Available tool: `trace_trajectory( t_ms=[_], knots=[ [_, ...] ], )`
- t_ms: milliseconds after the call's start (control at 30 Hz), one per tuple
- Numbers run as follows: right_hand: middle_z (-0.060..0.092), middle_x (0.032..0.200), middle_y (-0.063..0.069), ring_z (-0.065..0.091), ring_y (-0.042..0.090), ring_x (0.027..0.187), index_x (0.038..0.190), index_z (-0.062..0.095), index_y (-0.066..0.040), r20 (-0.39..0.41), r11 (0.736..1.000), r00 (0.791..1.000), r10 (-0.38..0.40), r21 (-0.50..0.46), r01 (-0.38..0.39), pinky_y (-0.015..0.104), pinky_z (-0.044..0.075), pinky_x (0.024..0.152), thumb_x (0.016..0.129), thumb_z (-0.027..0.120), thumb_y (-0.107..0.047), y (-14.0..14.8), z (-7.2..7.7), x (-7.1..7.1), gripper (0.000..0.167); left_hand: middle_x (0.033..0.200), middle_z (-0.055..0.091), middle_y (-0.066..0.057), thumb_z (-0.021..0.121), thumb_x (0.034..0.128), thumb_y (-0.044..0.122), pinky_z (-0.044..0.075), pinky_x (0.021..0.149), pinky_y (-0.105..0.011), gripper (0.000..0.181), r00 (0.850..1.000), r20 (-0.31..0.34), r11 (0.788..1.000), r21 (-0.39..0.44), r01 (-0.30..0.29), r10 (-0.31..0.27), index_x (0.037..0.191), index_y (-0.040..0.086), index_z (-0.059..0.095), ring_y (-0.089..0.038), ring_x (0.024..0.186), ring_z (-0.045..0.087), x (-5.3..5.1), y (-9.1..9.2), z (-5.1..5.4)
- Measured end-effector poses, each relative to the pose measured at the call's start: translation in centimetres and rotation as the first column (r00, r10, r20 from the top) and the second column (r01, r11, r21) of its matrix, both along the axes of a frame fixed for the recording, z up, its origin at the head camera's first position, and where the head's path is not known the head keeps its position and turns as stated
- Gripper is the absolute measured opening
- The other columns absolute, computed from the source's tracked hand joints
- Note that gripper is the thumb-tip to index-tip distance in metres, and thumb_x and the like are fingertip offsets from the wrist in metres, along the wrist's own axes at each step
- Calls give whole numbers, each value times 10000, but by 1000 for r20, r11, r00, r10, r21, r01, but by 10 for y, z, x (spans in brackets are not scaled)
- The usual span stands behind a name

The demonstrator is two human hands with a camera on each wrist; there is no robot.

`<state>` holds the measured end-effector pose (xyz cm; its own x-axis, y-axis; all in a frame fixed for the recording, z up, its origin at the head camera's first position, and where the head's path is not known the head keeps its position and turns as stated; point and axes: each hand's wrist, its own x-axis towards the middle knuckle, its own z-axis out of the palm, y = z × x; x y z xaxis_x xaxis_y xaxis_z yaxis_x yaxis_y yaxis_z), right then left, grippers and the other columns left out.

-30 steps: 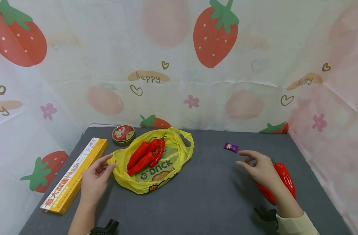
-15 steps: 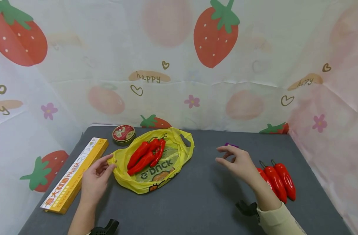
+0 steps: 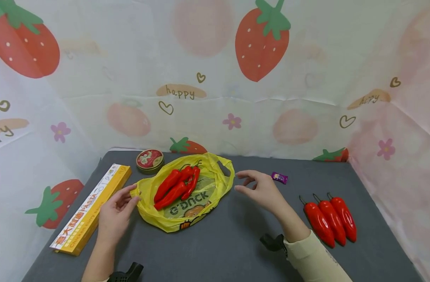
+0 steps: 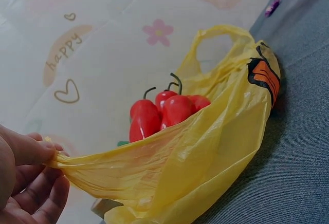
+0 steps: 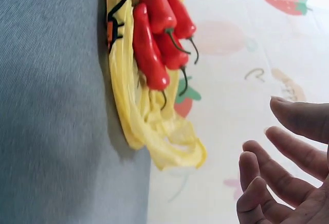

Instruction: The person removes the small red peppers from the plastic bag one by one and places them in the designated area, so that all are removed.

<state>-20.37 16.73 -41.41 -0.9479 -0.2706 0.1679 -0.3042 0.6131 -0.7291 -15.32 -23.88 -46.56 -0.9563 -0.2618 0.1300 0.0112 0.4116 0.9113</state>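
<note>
A yellow plastic bag (image 3: 205, 208) lies spread on the table with several red peppers (image 3: 172, 196) in it. My left hand (image 3: 115, 215) pinches the bag's left handle between thumb and fingers; in the left wrist view the plastic (image 4: 110, 170) is drawn taut toward that hand. At the bag's right side my right hand (image 3: 262, 192) hovers with bent, parted fingers and holds nothing, close to the right handle (image 3: 230, 166). In the right wrist view, a gap shows between the right hand (image 5: 288, 175) and the bag (image 5: 126, 100). Three more red peppers (image 3: 329, 220) lie side by side at the right.
A yellow and white pasta box (image 3: 91, 209) lies along the left edge, beside my left forearm. Behind the bag's left end stands a round red-lidded tin (image 3: 149, 160). A small purple packet (image 3: 280, 178) is beyond my right hand. The patterned cloth (image 3: 215, 117) rises behind the grey table.
My right hand has moved left, from over the right-hand peppers to the bag's right edge, uncovering those three peppers and the purple packet. The left hand keeps its pinch on the bag.
</note>
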Motion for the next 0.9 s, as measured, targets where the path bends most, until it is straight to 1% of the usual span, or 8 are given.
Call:
trace_trajectory(
  t_ms=[133,300,367,567,667,833,900],
  knots=[
    [704,1209,51,663,170,958,1252,693,-156,40,999,999,27,-46,-25,368,557,812,911,766,-221,-13,-5,-8,355,1245,620,-40,660,987,309,483,818,-50,429,1000,6,1000,-5,-2,2,1398,195,613,-35,982,563,-1,0,1],
    [702,1211,94,667,165,953,1242,699,-164,88,992,993,78,-104,-68,355,575,807,918,759,-235,-30,-12,-15,337,1234,616,-38,660,986,325,482,814,-48,430,1000,7,1000,-11,-3,3,1394,196,616,-42,983,559,-2,-1,1],
    [700,1221,94,671,169,971,1247,698,-162,92,989,990,103,-112,-93,348,569,806,920,757,-238,-37,-14,-17,341,1231,615,-44,661,985,327,483,813,-50,431,1000,6,1000,-9,1,-1,1391,189,619,-44,983,560,-2,0,1],
    [713,1199,47,684,182,1001,1256,695,-173,99,981,984,148,-138,-134,317,560,741,926,749,-238,-61,-17,-23,340,1214,614,-46,664,984,321,484,812,-50,428,1000,7,1000,-7,2,-2,1386,181,622,-44,979,560,-2,0,0],
    [711,1201,42,684,187,1011,1268,689,-159,123,977,977,171,-146,-153,320,566,768,925,749,-232,-74,-20,-28,355,1205,612,-40,663,985,317,484,810,-51,423,1000,1,1000,-8,-2,2,1385,186,623,-45,977,558,-3,-1,-2],
    [677,1256,129,664,239,1038,1327,649,-109,172,968,959,225,-150,-201,349,567,818,924,753,-229,-94,-29,-35,433,1207,615,-40,661,988,299,488,810,-56,418,1000,-6,1000,-8,8,-8,1388,185,621,-54,978,556,-3,-2,-4],
    [666,1267,148,660,260,1045,1346,636,-105,178,966,955,238,-149,-213,357,569,807,919,760,-236,-101,-33,-37,463,1203,615,-40,662,988,297,489,806,-57,417,1000,-6,1000,-10,7,-7,1387,184,621,-55,975,557,-2,-3,-4]
  ],
)
